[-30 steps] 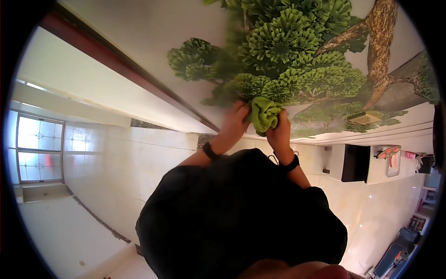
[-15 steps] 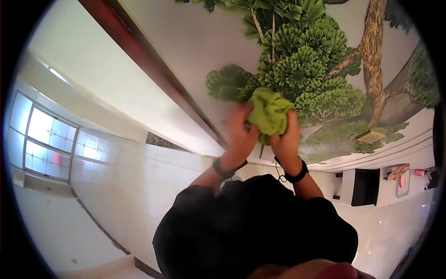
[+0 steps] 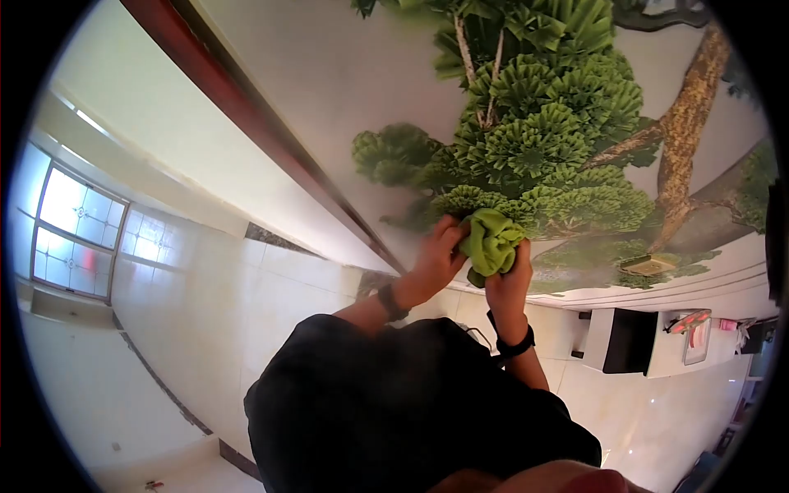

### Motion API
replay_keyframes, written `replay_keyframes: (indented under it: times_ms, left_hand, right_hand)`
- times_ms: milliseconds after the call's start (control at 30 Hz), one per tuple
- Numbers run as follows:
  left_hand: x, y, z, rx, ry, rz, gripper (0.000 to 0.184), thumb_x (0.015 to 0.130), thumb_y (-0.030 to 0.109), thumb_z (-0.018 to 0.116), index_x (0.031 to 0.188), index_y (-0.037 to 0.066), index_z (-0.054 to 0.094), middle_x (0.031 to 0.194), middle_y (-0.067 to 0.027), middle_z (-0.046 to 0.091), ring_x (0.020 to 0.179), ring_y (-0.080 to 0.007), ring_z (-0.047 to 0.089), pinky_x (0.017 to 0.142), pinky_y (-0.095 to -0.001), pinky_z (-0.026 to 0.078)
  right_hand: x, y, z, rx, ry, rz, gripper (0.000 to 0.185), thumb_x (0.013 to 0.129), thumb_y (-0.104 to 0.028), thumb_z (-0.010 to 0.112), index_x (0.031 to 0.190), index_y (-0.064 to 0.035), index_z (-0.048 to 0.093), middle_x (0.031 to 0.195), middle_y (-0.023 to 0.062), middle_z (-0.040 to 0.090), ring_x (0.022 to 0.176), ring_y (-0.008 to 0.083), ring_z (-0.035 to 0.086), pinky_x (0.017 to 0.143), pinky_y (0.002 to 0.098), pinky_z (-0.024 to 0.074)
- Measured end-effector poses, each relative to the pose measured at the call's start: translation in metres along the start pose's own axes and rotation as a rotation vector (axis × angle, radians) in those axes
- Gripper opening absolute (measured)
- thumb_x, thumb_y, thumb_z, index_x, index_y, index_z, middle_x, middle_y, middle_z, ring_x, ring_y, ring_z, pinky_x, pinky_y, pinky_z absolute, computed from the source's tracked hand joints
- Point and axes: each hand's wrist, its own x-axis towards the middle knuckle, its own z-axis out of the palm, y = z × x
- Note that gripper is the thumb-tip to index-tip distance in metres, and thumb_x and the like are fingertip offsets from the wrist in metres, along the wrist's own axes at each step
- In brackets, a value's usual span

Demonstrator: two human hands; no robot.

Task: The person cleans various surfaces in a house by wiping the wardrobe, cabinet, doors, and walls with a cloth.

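Note:
A crumpled green cloth (image 3: 493, 244) is bunched between my two hands, in front of a wall mural (image 3: 567, 140) of green trees. My left hand (image 3: 437, 261) grips its left side, fingers curled against the fabric. On the opposite side, my right hand (image 3: 511, 283) is closed around the cloth's lower right part. Both wrists wear dark bands. Whether the cloth presses on the wall cannot be made out.
A dark red trim strip (image 3: 246, 115) runs diagonally along the mural's left edge. Lower right stand a white cabinet with a black front (image 3: 631, 341) and a tray (image 3: 697, 341). A wall switch plate (image 3: 648, 266) sits right of my hands. A window (image 3: 78, 230) is at far left.
My hands and the cloth have moved lower along the mural, and the cloth looks more tightly bunched. The view has shifted slightly. Both hands still hold the cloth.

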Motion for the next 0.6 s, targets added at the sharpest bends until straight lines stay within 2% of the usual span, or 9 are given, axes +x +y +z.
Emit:
replay_keyframes:
  times_ms: [33, 133, 233, 300, 367, 467, 567, 600]
  left_hand:
    - [-0.006, -0.006, -0.004, 0.031, 0.012, -0.001, 0.039, 0.072, -0.002, 0.069, 0.109, 0.004, 0.057, 0.101, -0.0136, 0.054, 0.077, -0.0339, 0.059, 0.058, -0.0401, 0.049]
    - [-0.012, -0.018, -0.026, -0.068, 0.017, -0.113, 0.041, 0.071, -0.007, 0.063, 0.11, 0.002, 0.058, 0.104, -0.0152, 0.056, 0.086, -0.0348, 0.059, 0.062, -0.0378, 0.05]
    - [-0.008, -0.012, -0.048, -0.009, 0.101, -0.175, 0.045, 0.071, -0.01, 0.058, 0.114, 0.003, 0.058, 0.111, -0.0154, 0.057, 0.089, -0.0337, 0.06, 0.067, -0.0352, 0.052]
    - [0.001, -0.003, -0.063, 0.025, 0.169, -0.22, 0.047, 0.072, -0.011, 0.056, 0.117, 0.003, 0.058, 0.113, -0.0148, 0.057, 0.09, -0.0311, 0.061, 0.067, -0.0335, 0.053]
    - [0.017, -0.002, -0.081, -0.093, 0.236, -0.201, 0.048, 0.073, -0.01, 0.055, 0.119, 0.003, 0.058, 0.111, -0.0139, 0.057, 0.091, -0.0281, 0.061, 0.067, -0.0312, 0.053]
    - [0.042, 0.007, -0.107, -0.208, 0.314, -0.174, 0.049, 0.074, -0.01, 0.054, 0.121, 0.003, 0.058, 0.109, -0.0129, 0.057, 0.09, -0.0244, 0.061, 0.066, -0.0285, 0.054]
    - [0.054, 0.008, -0.124, -0.194, 0.347, -0.144, 0.043, 0.077, -0.005, 0.058, 0.119, 0.001, 0.058, 0.106, -0.0134, 0.056, 0.088, -0.0245, 0.06, 0.067, -0.0299, 0.052]
    - [0.053, 0.004, -0.125, -0.157, 0.341, -0.107, 0.041, 0.078, -0.003, 0.059, 0.118, 0.001, 0.058, 0.105, -0.0138, 0.056, 0.088, -0.0254, 0.06, 0.068, -0.0311, 0.052]
  right_hand:
    - [-0.003, 0.003, 0.008, -0.015, -0.016, 0.0, 0.047, 0.074, 0.002, 0.06, 0.118, -0.0053, 0.046, 0.101, 0.0211, 0.063, 0.092, 0.0431, 0.063, 0.075, 0.0429, 0.0507]
    - [-0.009, 0.002, 0.032, -0.011, -0.058, 0.029, 0.039, 0.078, 0.002, 0.058, 0.116, -0.002, 0.049, 0.101, 0.0178, 0.063, 0.092, 0.0313, 0.063, 0.08, 0.0351, 0.0487]
    - [-0.006, -0.012, 0.048, -0.027, -0.113, 0.017, 0.041, 0.077, 0.005, 0.055, 0.117, -0.0014, 0.049, 0.101, 0.0188, 0.062, 0.093, 0.0345, 0.062, 0.081, 0.0363, 0.0487]
    - [0.001, -0.03, 0.056, 0.007, -0.117, -0.033, 0.042, 0.078, 0.004, 0.058, 0.118, -0.0011, 0.048, 0.101, 0.0196, 0.062, 0.092, 0.0338, 0.063, 0.079, 0.0365, 0.0493]
    - [0.013, -0.047, 0.067, 0.019, -0.093, -0.136, 0.043, 0.078, 0.003, 0.061, 0.119, -0.0007, 0.048, 0.099, 0.0194, 0.063, 0.09, 0.0334, 0.064, 0.077, 0.0361, 0.0501]
    - [0.034, -0.084, 0.079, 0.081, -0.056, -0.258, 0.048, 0.073, -0.001, 0.065, 0.118, -0.0011, 0.045, 0.097, 0.0247, 0.062, 0.087, 0.0465, 0.061, 0.073, 0.0465, 0.0504]
    - [0.039, -0.108, 0.089, 0.052, -0.026, -0.25, 0.049, 0.075, -0.003, 0.065, 0.119, -0.0005, 0.046, 0.1, 0.0238, 0.063, 0.089, 0.0453, 0.061, 0.075, 0.0439, 0.0514]
    - [0.038, -0.103, 0.092, 0.038, -0.001, -0.259, 0.051, 0.074, -0.004, 0.069, 0.12, -0.0007, 0.047, 0.1, 0.0231, 0.064, 0.09, 0.0436, 0.063, 0.075, 0.0418, 0.0522]
